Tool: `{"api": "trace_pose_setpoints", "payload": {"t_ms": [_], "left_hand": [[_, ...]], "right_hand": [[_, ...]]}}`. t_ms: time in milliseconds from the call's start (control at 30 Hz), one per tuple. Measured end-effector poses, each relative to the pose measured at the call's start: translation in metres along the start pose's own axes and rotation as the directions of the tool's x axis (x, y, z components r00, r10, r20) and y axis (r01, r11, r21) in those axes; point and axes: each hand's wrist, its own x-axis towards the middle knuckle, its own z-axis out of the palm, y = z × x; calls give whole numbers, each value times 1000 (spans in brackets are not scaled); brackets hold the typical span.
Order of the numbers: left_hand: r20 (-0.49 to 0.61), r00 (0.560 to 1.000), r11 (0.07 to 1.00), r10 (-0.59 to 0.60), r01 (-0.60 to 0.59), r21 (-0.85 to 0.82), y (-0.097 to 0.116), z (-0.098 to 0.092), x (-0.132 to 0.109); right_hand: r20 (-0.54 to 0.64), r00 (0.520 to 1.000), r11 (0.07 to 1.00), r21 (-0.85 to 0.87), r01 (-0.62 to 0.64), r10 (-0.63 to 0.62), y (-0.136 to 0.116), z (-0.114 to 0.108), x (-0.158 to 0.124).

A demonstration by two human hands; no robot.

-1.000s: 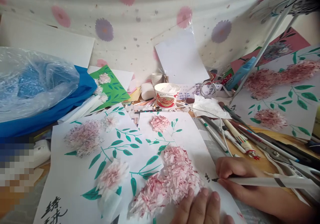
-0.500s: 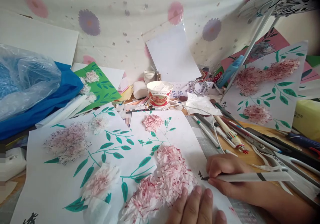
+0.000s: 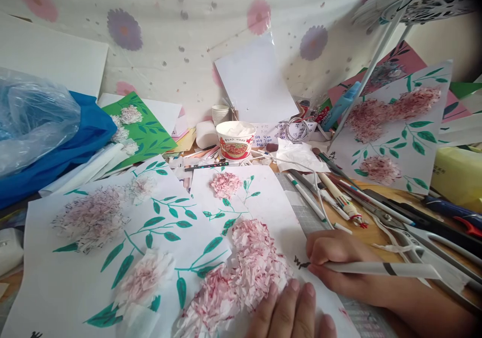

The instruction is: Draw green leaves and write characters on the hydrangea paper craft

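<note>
My right hand [image 3: 341,257] is closed round a white marker pen [image 3: 376,268]. Its tip meets the paper at some small black handwritten strokes [image 3: 300,262]. Flat on the same white sheet [image 3: 269,187], fingers stretched out, lies my left hand [image 3: 291,312], beside a cluster of crumpled pink-and-white paper flowers [image 3: 258,257]. Green leaves are drawn on that sheet. A second flower picture [image 3: 41,257] overlaps it on the left, with raised paper blooms [image 3: 92,217] and green leaf sprays.
A paper bowl [image 3: 235,144] with white tissue stands at the back. Scissors [image 3: 402,227], markers [image 3: 307,197] and a cable crowd the right. A finished-looking flower picture [image 3: 406,142] leans there. Blue cloth and plastic bag [image 3: 37,122] fill the left.
The whole view has shifted slightly, so things sit a little further left. Both hands keep about the same places on the sheet, and the pen tip stays at the black strokes.
</note>
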Motion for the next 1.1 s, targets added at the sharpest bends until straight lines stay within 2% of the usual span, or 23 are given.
{"api": "trace_pose_setpoints", "payload": {"t_ms": [100, 233, 300, 433, 533, 733, 967, 1100], "left_hand": [[-8, 999, 999, -34, 34, -12, 1, 1, 0], [5, 999, 999, -32, 33, -12, 1, 1, 0], [-5, 1000, 1000, -29, 29, -12, 1, 2, 0], [-7, 1000, 1000, -18, 18, -8, 0, 1, 0], [10, 1000, 1000, -4, 4, -6, -2, -1, 1], [46, 999, 1000, 28, -28, -1, -4, -4, 1], [28, 999, 1000, 28, -27, -11, -5, -5, 0], [54, 995, 997, 83, -82, -13, -8, -8, 3]], "right_hand": [[-15, 1000, 1000, 22, -21, 21, 2, 0, -1], [-125, 981, 982, 140, -128, 145, 4, 0, -5], [-145, 978, 984, 117, -135, 152, 5, 0, -6], [-145, 985, 994, -33, -101, 95, 5, 0, -6], [-127, 989, 993, -74, -87, 78, 5, 1, -5], [-109, 990, 995, -41, -94, 89, 7, 2, -4], [-85, 990, 993, -46, -113, 109, 5, 0, -4], [-88, 989, 991, -62, -121, 116, 6, 1, -5]]}}
